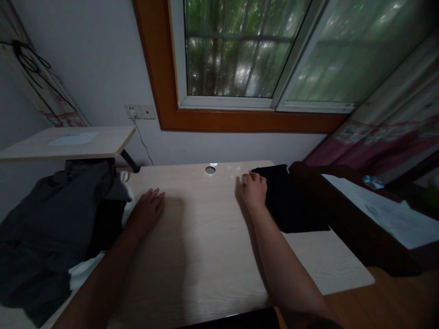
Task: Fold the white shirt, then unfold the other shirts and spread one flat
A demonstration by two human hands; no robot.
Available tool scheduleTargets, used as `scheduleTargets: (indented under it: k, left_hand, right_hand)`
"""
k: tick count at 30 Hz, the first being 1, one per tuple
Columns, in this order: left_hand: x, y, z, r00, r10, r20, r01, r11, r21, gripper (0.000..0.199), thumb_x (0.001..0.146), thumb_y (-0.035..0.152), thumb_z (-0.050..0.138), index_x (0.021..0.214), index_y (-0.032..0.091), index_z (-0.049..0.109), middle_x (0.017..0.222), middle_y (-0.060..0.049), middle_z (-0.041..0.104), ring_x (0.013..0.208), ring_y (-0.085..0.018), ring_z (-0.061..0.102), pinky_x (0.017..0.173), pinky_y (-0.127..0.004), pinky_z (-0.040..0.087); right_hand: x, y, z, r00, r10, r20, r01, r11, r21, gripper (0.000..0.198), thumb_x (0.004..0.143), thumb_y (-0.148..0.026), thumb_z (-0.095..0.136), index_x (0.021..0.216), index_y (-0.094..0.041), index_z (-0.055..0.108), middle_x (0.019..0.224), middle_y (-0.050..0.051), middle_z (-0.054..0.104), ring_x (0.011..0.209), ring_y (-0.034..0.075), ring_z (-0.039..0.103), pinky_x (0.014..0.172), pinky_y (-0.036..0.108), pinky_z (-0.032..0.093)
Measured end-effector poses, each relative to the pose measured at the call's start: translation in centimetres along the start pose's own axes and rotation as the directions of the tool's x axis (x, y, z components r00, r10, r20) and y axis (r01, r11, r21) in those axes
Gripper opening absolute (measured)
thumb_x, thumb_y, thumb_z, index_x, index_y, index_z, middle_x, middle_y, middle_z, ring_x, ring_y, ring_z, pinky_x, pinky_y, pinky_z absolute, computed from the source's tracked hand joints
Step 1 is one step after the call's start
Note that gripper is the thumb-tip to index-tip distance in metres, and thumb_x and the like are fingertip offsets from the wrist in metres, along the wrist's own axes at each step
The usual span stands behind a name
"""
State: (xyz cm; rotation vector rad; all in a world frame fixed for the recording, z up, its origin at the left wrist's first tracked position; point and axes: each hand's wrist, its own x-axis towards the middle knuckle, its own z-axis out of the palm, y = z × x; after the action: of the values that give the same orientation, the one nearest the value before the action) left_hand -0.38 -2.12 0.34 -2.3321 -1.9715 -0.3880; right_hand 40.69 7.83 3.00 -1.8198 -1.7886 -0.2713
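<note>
Black cloth [295,203] lies against the right hand [254,189], fingers curled, grip unclear; the left hand [147,209], fingers loosely spread, is empty near grey clothes [58,205].

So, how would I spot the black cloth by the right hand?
Find the pale wood-grain desk below the window. On its right side, beside the person's right hand, is the black cloth. It lies flat, unlike the rumpled grey garment heaped on the left.
</note>
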Motion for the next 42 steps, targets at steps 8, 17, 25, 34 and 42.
scheduleTargets:
  k: [8, 17, 25, 34, 42]
  left_hand:
    - [0.0, -0.2, 0.1, 0.999, -0.012, 0.043, 0.011, 1.0, 0.021, 0.052, 0.102, 0.04, 0.032, 0.143, 0.017, 0.054, 0.157, -0.013, 0.043, 0.147, -0.032, 0.034, 0.12, -0.053, 0.028]
    - [-0.1, -0.3, 0.1, 0.999, 0.003, 0.051, -0.004, 1.0, 0.03, 0.052, 0.102, 0.04, 0.032, 0.144, 0.019, 0.053, 0.157, -0.012, 0.042, 0.147, -0.032, 0.034, 0.12, -0.052, 0.027]
    - [-0.1, -0.9, 0.8, 1.0, 0.022, 0.018, -0.023, 1.0, 0.012, 0.049, 0.102, 0.041, 0.034, 0.142, 0.022, 0.055, 0.156, -0.01, 0.044, 0.147, -0.03, 0.035, 0.119, -0.053, 0.03]
    - [0.0, -1.4, 1.1, 0.999, 0.035, 0.003, -0.035, 0.999, -0.022, 0.048, 0.101, 0.041, 0.036, 0.14, 0.022, 0.056, 0.155, -0.011, 0.045, 0.147, -0.03, 0.034, 0.119, -0.053, 0.029]
    - [0.2, -1.2, 0.7, 0.999, 0.042, -0.019, -0.043, 0.999, -0.034, 0.049, 0.101, 0.042, 0.035, 0.137, 0.02, 0.059, 0.15, -0.009, 0.052, 0.143, -0.03, 0.04, 0.119, -0.049, 0.031]
  right_hand:
    - [0.5, 3.7, 0.3, 0.967, 0.251, -0.04, -0.254, 0.944, -0.209, 0.043, 0.09, -0.026, 0.06, 0.13, -0.011, 0.057, 0.123, 0.023, 0.053, 0.11, 0.036, 0.049, 0.085, 0.043, 0.041]
    - [1.3, 5.4, 0.0, 0.948, 0.319, -0.004, -0.311, 0.921, -0.237, 0.034, 0.083, -0.026, 0.066, 0.111, -0.008, 0.066, 0.111, 0.021, 0.061, 0.102, 0.035, 0.056, 0.081, 0.04, 0.044]
    - [1.7, 6.6, 0.2, 0.965, 0.26, 0.048, -0.255, 0.963, -0.081, 0.03, 0.079, -0.024, 0.065, 0.103, -0.008, 0.074, 0.092, 0.016, 0.066, 0.084, 0.029, 0.062, 0.078, 0.04, 0.047]
    - [0.8, 2.2, 0.3, 0.991, -0.019, 0.13, -0.001, 0.988, 0.153, 0.019, 0.075, -0.026, 0.065, 0.09, -0.017, 0.074, 0.09, 0.008, 0.068, 0.083, 0.022, 0.063, 0.075, 0.031, 0.046]
    - [-2.3, -5.4, 0.0, 0.818, -0.532, 0.217, 0.266, 0.686, 0.678, 0.012, 0.075, -0.013, 0.062, 0.082, -0.019, 0.07, 0.078, 0.001, 0.066, 0.077, 0.015, 0.06, 0.073, 0.024, 0.045]
